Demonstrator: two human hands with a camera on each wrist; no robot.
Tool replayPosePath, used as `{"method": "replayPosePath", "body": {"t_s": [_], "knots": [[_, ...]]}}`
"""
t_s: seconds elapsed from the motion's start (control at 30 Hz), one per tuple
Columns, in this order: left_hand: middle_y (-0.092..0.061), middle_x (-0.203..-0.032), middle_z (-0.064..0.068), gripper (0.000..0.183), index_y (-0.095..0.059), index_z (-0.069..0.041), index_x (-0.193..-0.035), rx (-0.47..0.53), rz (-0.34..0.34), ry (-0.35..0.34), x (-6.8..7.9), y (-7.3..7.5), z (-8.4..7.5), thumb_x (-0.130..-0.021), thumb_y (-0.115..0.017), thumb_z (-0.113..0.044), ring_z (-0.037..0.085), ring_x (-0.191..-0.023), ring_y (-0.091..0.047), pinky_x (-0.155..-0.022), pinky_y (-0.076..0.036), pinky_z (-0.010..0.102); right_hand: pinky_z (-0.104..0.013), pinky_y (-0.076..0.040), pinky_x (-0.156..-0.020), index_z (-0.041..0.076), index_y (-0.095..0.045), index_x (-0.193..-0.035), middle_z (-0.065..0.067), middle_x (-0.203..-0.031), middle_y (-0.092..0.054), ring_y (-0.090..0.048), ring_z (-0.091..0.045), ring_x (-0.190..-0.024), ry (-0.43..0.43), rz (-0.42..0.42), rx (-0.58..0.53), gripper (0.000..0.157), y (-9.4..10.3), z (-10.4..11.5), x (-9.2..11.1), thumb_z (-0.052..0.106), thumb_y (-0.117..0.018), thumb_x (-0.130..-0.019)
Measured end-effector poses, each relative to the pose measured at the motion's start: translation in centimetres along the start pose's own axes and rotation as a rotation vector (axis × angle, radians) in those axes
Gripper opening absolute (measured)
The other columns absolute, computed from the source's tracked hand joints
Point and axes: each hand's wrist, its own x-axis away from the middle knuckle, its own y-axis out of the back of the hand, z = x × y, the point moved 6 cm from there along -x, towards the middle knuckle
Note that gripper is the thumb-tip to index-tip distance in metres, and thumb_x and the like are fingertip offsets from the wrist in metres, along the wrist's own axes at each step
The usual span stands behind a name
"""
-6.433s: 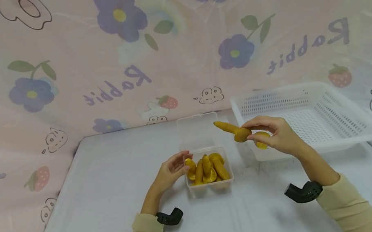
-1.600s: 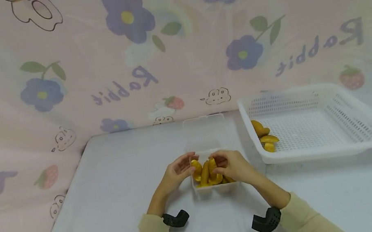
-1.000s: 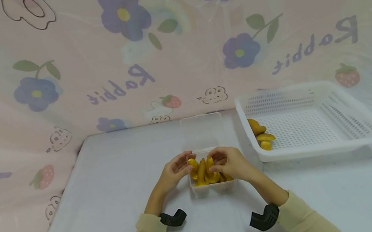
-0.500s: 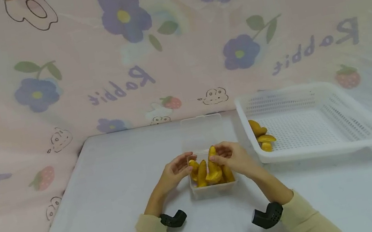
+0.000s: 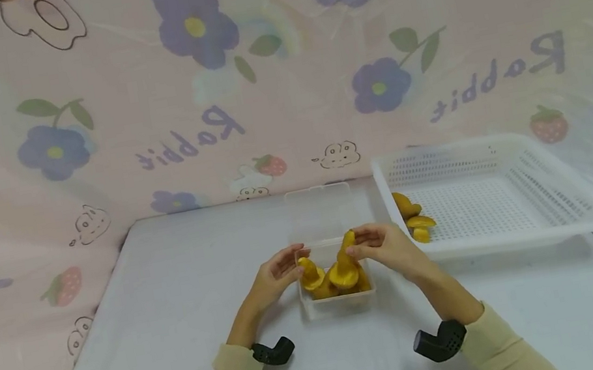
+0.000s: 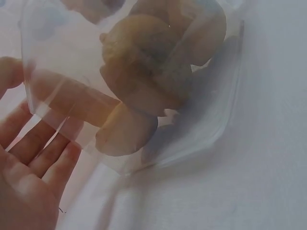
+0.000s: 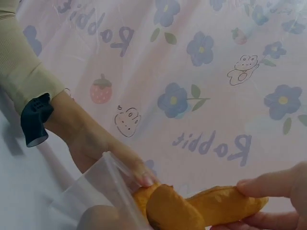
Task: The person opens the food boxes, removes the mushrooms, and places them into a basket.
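A clear plastic box (image 5: pixel 339 304) with its lid (image 5: pixel 320 212) folded back stands on the table and contains several yellow mushrooms (image 6: pixel 144 62). My left hand (image 5: pixel 271 283) grips the box's left wall, fingers outside and thumb over the rim beside a mushroom (image 5: pixel 312 275). In the left wrist view, the fingers (image 6: pixel 45 148) lie against the clear wall. My right hand (image 5: pixel 390 249) pinches a mushroom (image 5: pixel 345 267) by its stem between thumb and fingers. That mushroom tilts, cap down, at the box's right side; the right wrist view shows its stem (image 7: pixel 223 203) in the pinch.
A white perforated basket (image 5: pixel 511 238) stands at the back right, with a few mushrooms (image 5: pixel 420 227) at its left end. A patterned cloth (image 5: pixel 278 82) hangs behind the white table (image 5: pixel 185 264). Each wrist carries a black camera mount (image 5: pixel 442 342).
Earlier, my right hand carried a mushroom over from the basket. Just now it has lifted a mushroom's stem and tilted it rightward at the box. The left hand stays on the box wall.
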Motion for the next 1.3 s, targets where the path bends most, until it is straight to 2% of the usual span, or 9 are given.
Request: {"method": "replayPosePath", "body": {"t_s": [0.2, 0.37, 0.57, 0.83, 1.07, 1.3], "knots": [[-0.052, -0.139, 0.026, 0.052, -0.041, 0.006, -0.14, -0.017, -0.013, -0.006, 0.0, 0.1, -0.2, -0.097, -0.057, -0.017, 0.039, -0.137, -0.045, -0.112, -0.044, 0.02, -0.018, -0.058, -0.085, -0.012, -0.053, -0.126, -0.006, -0.101, -0.074, -0.069, -0.002, -0.082, 0.021, 0.004, -0.045, 0.047, 1.3, 1.3, 0.7, 0.014, -0.067, -0.09], [-0.053, -0.139, 0.026, 0.049, -0.042, 0.006, -0.14, -0.031, -0.021, 0.003, -0.2, 0.0, -0.2, -0.098, -0.056, -0.015, 0.038, -0.136, -0.046, -0.112, -0.044, 0.024, -0.016, -0.059, -0.084, -0.016, -0.05, -0.127, 0.005, -0.098, -0.071, -0.069, 0.001, -0.081, 0.048, -0.01, -0.084, 0.048, 2.8, 2.3, 1.2, 0.011, -0.066, -0.09], [-0.054, -0.139, 0.025, 0.049, -0.042, 0.006, -0.14, -0.039, -0.017, 0.016, -0.4, -0.1, -0.1, -0.098, -0.056, -0.015, 0.038, -0.135, -0.047, -0.111, -0.045, 0.023, -0.012, -0.057, -0.083, -0.018, -0.051, -0.124, 0.022, -0.088, -0.069, -0.069, 0.001, -0.082, 0.083, -0.042, -0.076, 0.044, 4.8, 3.6, 1.6, 0.009, -0.064, -0.091], [-0.054, -0.139, 0.025, 0.051, -0.042, 0.006, -0.14, -0.036, -0.023, 0.01, -0.2, 0.1, -0.3, -0.097, -0.058, -0.015, 0.038, -0.135, -0.047, -0.111, -0.045, 0.021, -0.013, -0.057, -0.08, -0.016, -0.049, -0.127, 0.025, -0.088, -0.068, -0.068, 0.003, -0.083, 0.086, -0.083, -0.029, 0.048, 7.4, 5.4, 1.8, 0.014, -0.064, -0.092], [-0.05, -0.14, 0.028, 0.053, -0.039, 0.008, -0.141, -0.007, 0.0, 0.014, -0.1, 0.0, -0.4, -0.096, -0.058, -0.015, 0.042, -0.136, -0.045, -0.111, -0.045, 0.021, -0.007, -0.052, -0.084, -0.009, -0.049, -0.13, 0.027, -0.092, -0.064, -0.063, 0.006, -0.089, 0.033, -0.131, 0.013, 0.047, 9.5, 5.2, 1.6, 0.019, -0.062, -0.094], [-0.05, -0.141, 0.029, 0.054, -0.038, 0.008, -0.141, 0.002, -0.001, 0.012, -0.1, -0.1, -0.4, -0.096, -0.059, -0.015, 0.042, -0.136, -0.044, -0.111, -0.044, 0.02, -0.01, -0.057, -0.08, 0.001, -0.056, -0.113, 0.021, -0.09, -0.069, -0.068, 0.001, -0.082, 0.084, -0.146, -0.106, 0.024, 11.5, 4.6, 1.3, 0.014, -0.062, -0.094]]}}
